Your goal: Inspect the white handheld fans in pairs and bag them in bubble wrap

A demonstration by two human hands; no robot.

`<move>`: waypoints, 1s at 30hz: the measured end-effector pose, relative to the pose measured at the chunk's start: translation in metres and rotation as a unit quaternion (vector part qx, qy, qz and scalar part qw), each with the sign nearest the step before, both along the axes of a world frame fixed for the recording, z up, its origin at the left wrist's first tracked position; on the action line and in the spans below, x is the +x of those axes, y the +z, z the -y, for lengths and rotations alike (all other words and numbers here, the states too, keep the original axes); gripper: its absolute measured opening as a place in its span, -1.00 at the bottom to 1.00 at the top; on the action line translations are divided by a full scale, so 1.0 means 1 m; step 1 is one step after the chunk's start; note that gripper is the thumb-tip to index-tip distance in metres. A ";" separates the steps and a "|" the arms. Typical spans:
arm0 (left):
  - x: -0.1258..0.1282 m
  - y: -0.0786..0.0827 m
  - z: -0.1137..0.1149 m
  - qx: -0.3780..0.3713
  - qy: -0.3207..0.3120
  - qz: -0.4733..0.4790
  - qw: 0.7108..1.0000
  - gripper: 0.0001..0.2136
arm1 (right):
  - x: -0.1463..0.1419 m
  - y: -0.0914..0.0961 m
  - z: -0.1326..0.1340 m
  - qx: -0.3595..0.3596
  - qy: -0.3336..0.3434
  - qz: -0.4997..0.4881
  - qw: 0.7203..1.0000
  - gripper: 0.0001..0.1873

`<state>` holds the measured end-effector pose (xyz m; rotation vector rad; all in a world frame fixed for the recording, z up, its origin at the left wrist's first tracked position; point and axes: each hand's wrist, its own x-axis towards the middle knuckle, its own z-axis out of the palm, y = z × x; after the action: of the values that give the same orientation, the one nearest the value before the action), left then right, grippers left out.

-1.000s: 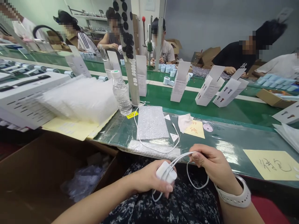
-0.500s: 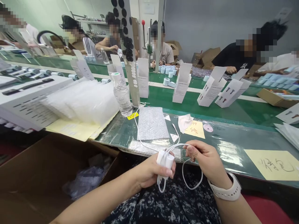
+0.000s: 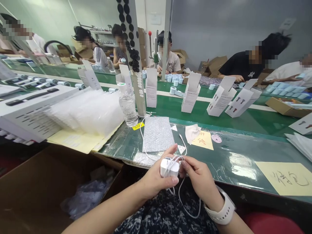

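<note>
Green conveyor bench [image 3: 234, 156] is stretching away ahead of you, co-workers are bending over their stations along the far side, and you're working just off its near edge, above your lap. Your hands are coming together now, close and nearly touching. Your left hand [image 3: 156, 177] is cradling a white plastic adapter block [image 3: 170, 168], fingers wrapping round it, apparently to keep it steady against the palm. Your right hand [image 3: 198, 178] is closing in from the other side, fingertips pinching a thin white cable [image 3: 179, 198] right by the block, and that cable is drooping in a loose loop toward your lap. Both forearms are angling inward, with a white smartwatch [image 3: 225, 211] sitting on your right wrist. Just past your hands, a bubble-wrap sheet [image 3: 157, 135] is lying flat on the bench, seemingly set there within easy reach, with more white cable snaking beside it. Over at the left, a stack of clear bubble bags [image 3: 87, 112] is resting beside a water bottle [image 3: 127, 105], and an open cardboard box [image 3: 36, 191] is sitting below the bench's near edge.
</note>
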<state>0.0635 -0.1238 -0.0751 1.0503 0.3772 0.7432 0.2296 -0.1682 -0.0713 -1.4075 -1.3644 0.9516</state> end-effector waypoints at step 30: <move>-0.006 0.007 -0.011 0.028 -0.002 -0.055 0.998 -0.34 | -0.015 0.013 0.009 -0.055 0.066 0.070 0.994 -0.60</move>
<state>0.0571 -0.1130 -0.0677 1.1482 0.4506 0.6975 0.2146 -0.1776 -0.0580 -1.5055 -1.5458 1.0446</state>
